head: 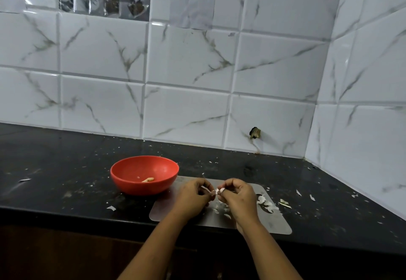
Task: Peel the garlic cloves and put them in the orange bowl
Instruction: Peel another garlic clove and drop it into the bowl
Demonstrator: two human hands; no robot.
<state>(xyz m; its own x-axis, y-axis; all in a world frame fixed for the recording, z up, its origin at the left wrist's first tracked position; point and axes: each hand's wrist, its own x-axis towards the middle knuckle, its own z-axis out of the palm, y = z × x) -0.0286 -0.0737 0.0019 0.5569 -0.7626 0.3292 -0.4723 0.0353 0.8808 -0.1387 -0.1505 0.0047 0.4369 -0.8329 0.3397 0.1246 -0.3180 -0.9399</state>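
Both hands are working together over the grey mat (274,224) at the front edge of the black counter (66,170). The garlic clove (218,190) is being held in the air between them, just above the mat. The left hand (193,194) is curling its fingers and pinching the clove's left end, with a flake of white skin showing at its fingertips. The right hand (238,196) is curling in the same way and pinching the right end. The clove seems to be lying crosswise, from one hand to the other, but it is too small to be sure of its long axis or of how much skin is clinging to it. Loose peels (267,204) are lying on the mat to the right of the hands and beneath them. The orange bowl (131,185) is sitting to the left of the hands and a little farther back, its near wall touching or overlapping the mat's far left corner. One peeled clove (148,179) is resting inside it. The left hand is the nearer to the bowl, so a short carry leftward and away from the body looks like the natural drop once the skin is off. Judging by the skin at the fingertips, peeling is under way.
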